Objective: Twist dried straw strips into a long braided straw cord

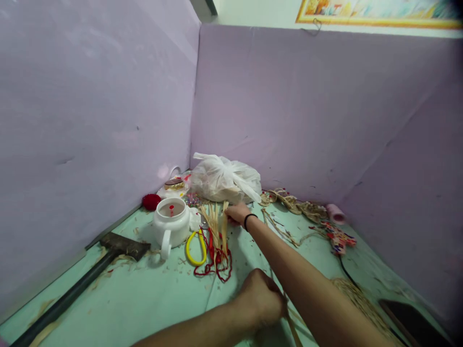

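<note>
My right hand [238, 213], with a black band at its wrist, reaches forward to a bundle of pale, dry fibre strips [214, 221]. Its fingers are pinched together at the bundle's right-hand strip. Closer to me, my left hand [263, 298] is closed in a fist, and tan fibre strips [291, 325] run out from below it. Dark red yarn [224, 275] lies looped around the bundle's lower ends. Just left of them are yellow-handled scissors [196, 260], their blades partly hidden.
A white teapot-shaped pot [170, 235] and a dark-headed axe [125, 246] are on the left. Behind stands a knotted white plastic bag [227, 178] by the purple wall. At right lie braided fibre pieces [311, 211], a pink spool [335, 214] and a fibre coil [356, 301].
</note>
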The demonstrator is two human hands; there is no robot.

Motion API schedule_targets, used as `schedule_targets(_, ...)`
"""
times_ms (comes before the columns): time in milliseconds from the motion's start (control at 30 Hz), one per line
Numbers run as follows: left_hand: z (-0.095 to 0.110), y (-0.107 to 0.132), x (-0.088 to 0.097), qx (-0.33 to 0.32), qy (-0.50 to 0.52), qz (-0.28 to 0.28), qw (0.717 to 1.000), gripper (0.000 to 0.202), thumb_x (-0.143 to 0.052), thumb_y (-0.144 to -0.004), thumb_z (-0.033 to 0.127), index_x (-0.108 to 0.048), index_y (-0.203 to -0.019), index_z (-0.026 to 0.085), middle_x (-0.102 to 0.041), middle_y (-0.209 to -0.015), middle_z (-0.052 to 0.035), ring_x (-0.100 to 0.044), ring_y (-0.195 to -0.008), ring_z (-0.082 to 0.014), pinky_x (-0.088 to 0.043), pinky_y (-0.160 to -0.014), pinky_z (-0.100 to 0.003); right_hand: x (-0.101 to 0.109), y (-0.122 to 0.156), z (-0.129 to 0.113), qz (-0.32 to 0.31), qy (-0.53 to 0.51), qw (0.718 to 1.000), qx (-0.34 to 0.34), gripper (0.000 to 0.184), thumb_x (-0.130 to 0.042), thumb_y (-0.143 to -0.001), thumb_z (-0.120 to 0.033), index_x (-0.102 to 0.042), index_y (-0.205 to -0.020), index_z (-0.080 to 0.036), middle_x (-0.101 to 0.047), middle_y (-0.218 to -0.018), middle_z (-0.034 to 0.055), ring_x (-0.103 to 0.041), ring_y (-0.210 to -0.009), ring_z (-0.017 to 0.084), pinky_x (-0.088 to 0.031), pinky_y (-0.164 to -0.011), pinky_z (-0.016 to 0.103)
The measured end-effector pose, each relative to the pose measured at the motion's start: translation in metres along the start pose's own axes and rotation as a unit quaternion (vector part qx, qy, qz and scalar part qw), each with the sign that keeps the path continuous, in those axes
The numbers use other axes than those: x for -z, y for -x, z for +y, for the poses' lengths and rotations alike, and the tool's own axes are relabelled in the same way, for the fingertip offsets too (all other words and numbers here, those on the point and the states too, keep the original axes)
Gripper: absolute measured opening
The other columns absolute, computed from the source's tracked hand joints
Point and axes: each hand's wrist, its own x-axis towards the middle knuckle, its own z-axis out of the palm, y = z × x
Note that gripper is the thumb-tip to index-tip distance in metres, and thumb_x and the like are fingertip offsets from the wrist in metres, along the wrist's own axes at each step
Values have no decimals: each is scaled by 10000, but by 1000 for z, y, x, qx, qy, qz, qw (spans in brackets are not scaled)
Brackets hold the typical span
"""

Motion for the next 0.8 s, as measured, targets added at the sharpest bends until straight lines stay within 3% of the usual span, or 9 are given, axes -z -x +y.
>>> schedule_targets(167, 1, 3, 4, -25, -11, -21, 999, 241, -502, -479, 96, -685, -636, 102, -568, -544, -6, -444, -504, -106, -301, -457, -204, 39, 25, -14, -17, -90, 996, 9, 101, -518, -715, -97, -484, -633, -146, -486, -437, -45, -450, -374, 49, -438, -450, 181)
schedule_targets(267, -1, 2, 3, -39, -13, -23, 999, 206, -495, -473, 93, -669, -581, 106, -512, -466, 12, -398, -449, -92, -270, -423, -202, 53, 36, -16, -50, -125, 991, 12, 115, -478, -733, -58, -501, -649, -133, -523, -475, -23, -489, -406, 58, -459, -476, 192)
schedule_targets(400, 1, 1, 2, -38, 23, -40, 998, 139, -482, -476, 72, -613, -496, 115, -439, -398, 34, -351, -398, -75, -245, -397, -197, 44, 41, -13, -103, -159, 982, 9, 134, -458, -748, -42, -526, -654, -110, -554, -510, 15, -545, -464, 88, -495, -520, 227)
schedule_targets(533, 8, 4, 4, -24, 69, -54, 996, 110, -492, -467, 30, -555, -447, 117, -417, -366, 49, -334, -378, -59, -231, -396, -189, 34, 41, -12, -73, -183, 980, 11, 143, -456, -732, 7, -517, -680, -111, -481, -453, -34, -495, -414, 65, -500, -516, 217)
schedule_targets(667, 19, 9, 6, -2, 111, -89, 990, 120, -496, -492, 36, -504, -407, 120, -343, -305, 66, -252, -318, -36, -164, -361, -185, 44, 40, -9, -84, -198, 976, 15, 109, -475, -748, -17, -496, -729, -122, -524, -521, -22, -547, -481, 74, -523, -565, 239)
schedule_targets(800, 27, 17, 10, 32, 112, -108, 987, 81, -497, -513, 61, -513, -458, 119, -333, -290, 75, -198, -277, -23, -98, -331, -185, 50, 40, -5, -93, -151, 984, 22, 86, -503, -742, -46, -493, -712, -126, -544, -555, -6, -550, -482, 80, -522, -549, 246)
